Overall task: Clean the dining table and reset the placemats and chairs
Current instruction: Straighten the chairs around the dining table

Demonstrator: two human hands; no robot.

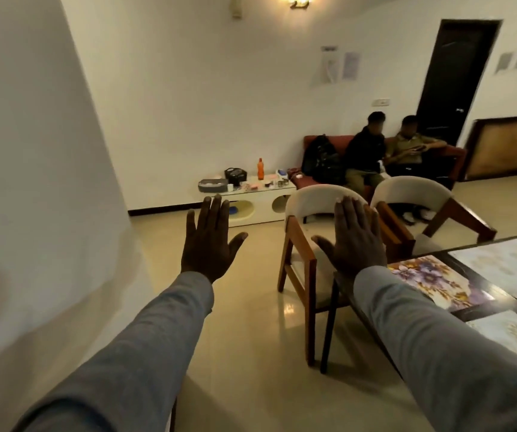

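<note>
A: Hands? Desk?
B: Left hand (209, 244) and right hand (355, 241) are spread flat, each grip apart, holding nothing. Placemats (432, 280) lie on the desk (481, 310) at right.
A: Left?
B: Probably chairs (313, 213), beyond, standing pulled out.

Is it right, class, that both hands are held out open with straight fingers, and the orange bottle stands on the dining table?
Not quite. In the head view both hands, left and right, are open, but the orange bottle stands on the low white cabinet by the far wall, not on the dining table.
</note>
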